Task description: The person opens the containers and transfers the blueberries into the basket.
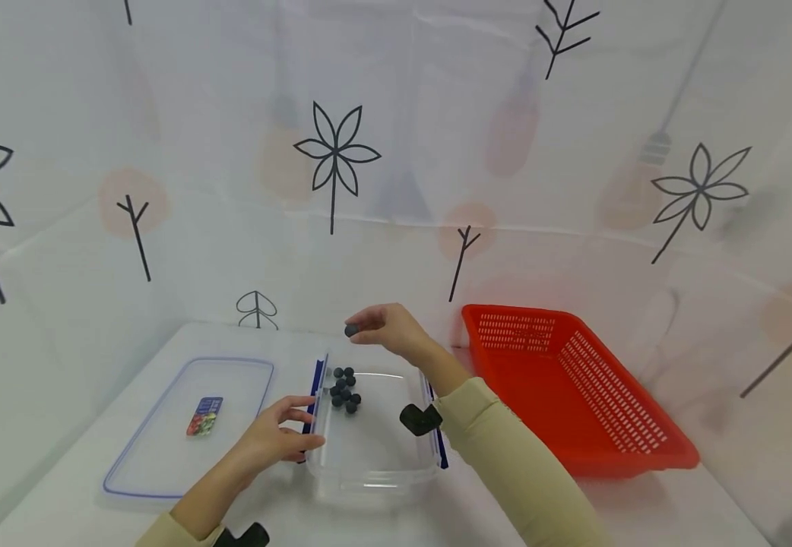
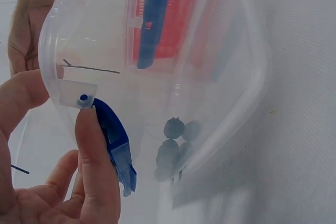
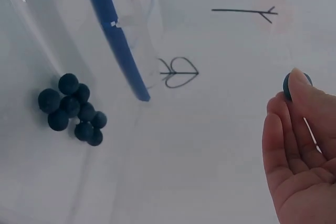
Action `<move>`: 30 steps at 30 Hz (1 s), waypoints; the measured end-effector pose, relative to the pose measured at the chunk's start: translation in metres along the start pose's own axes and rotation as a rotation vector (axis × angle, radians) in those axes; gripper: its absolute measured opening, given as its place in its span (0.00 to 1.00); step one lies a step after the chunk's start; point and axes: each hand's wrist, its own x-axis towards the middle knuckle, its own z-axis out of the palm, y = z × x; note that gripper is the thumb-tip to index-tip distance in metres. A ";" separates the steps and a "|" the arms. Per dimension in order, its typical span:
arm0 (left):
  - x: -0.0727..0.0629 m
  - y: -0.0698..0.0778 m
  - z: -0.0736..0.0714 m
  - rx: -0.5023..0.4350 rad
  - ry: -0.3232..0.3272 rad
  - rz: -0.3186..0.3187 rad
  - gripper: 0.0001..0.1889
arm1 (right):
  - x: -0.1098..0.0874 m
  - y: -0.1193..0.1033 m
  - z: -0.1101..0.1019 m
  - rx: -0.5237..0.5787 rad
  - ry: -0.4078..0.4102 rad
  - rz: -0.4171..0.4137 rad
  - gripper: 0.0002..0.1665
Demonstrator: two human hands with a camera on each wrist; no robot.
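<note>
A clear plastic box with blue side clips stands on the table. Inside, several blueberries lie clustered along its left side; the right wrist view shows them as dark blue balls. My left hand holds the box by its left rim, with thumb and fingers on either side beside the lowered clip. Above the back edge of the box, my right hand pinches a single blueberry between thumb and fingertips. Most of that berry is hidden by the thumb in the right wrist view.
A clear lid with a blue edge lies flat on the left, a small printed packet on it. To the right is a red perforated basket, close beside my right forearm. A patterned white curtain hangs behind the table.
</note>
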 end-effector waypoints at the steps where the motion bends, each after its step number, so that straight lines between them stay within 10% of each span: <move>1: 0.000 0.000 0.000 0.002 0.000 0.000 0.36 | -0.003 -0.001 -0.001 0.004 0.003 -0.007 0.16; 30: 0.000 -0.001 0.001 -0.020 0.005 0.001 0.35 | -0.071 0.050 -0.109 0.029 0.264 0.142 0.20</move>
